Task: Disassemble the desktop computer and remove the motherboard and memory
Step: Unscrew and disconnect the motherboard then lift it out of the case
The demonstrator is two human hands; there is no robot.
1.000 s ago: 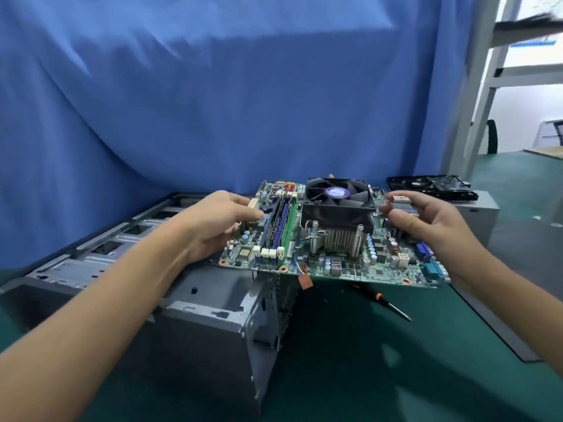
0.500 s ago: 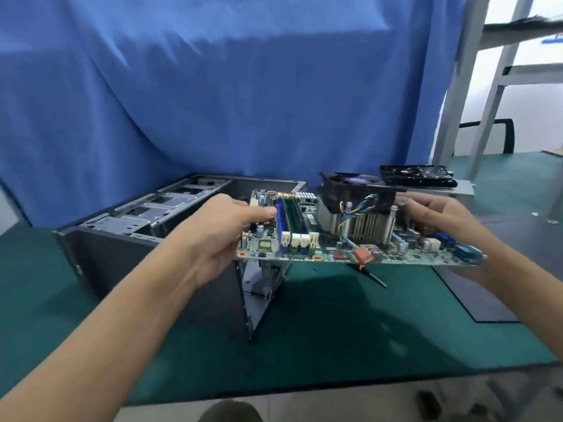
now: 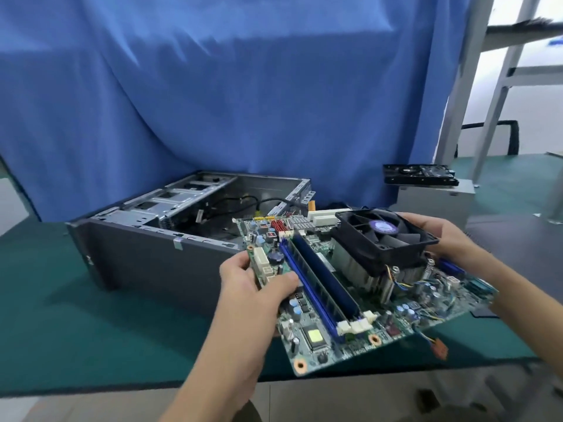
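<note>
Head view: a wide blue cloth backdrop (image 3: 243, 86) fills the upper frame, hanging behind a dark green counter (image 3: 61, 330). At centre left, a grey metal computer case (image 3: 146, 263) lies on its side on the counter with its open face up, showing drive bays and loose black cables inside.

A green motherboard (image 3: 396, 318) is outside the case, in the lower centre and right of the frame. It is held in the air, tilted, above the counter's front edge. A black square fan on a finned metal heatsink (image 3: 384, 236) is mounted on its right part. A long dark memory stick (image 3: 326, 281) sits in the blue slots left of the fan.

The left hand (image 3: 253, 287) has its grip closed on the board's left edge, thumb on top and fingers beneath. The right hand (image 3: 438, 236) has its grip closed on the board's right side, fingers curled beside the fan frame.

At right, a black hard drive (image 3: 420, 175) rests on a silver box (image 3: 432, 199). A small orange connector (image 3: 440, 350) dangles on wires below the board's near right edge.
</note>
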